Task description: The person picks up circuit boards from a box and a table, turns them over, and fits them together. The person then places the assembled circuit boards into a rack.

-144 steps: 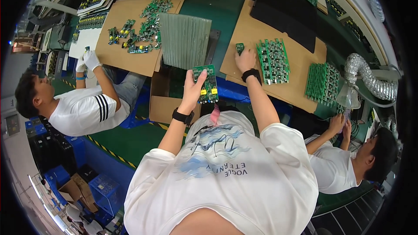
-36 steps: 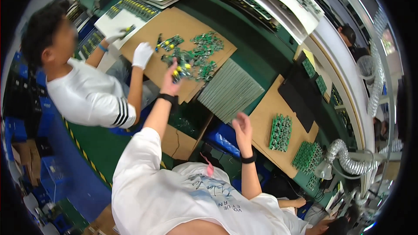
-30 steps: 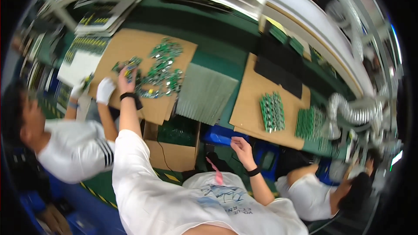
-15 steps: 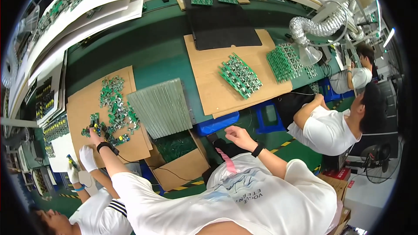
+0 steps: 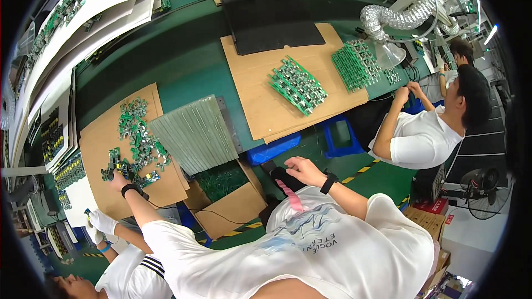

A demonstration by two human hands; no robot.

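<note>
My left hand [image 5: 117, 181] reaches to the cardboard sheet on the left, its fingers closed at the edge of a small green circuit board [image 5: 107, 175]. Other small boards lie beside it, and a loose heap of circuit boards [image 5: 145, 147] spreads just beyond. The fingertips are partly hidden among the boards. Above my lap hangs my right hand [image 5: 305, 170], fingers loosely bent and apart, with nothing visible in it. The ridged grey-green panel [image 5: 194, 135] stands between my hands, over an open carton [image 5: 233, 210] of green scraps.
A stack of board panels [image 5: 299, 86] and another [image 5: 357, 65] rest on or beside brown cardboard [image 5: 244, 88]. Behind lies a black mat [image 5: 271, 22]. Blue stools stand under the table edge. A gloved co-worker [image 5: 102, 221] is close on my left; others sit at right.
The whole view has shifted slightly. My left hand has drawn back a little at the small boards. The co-worker at right has raised both hands together over the table edge.
</note>
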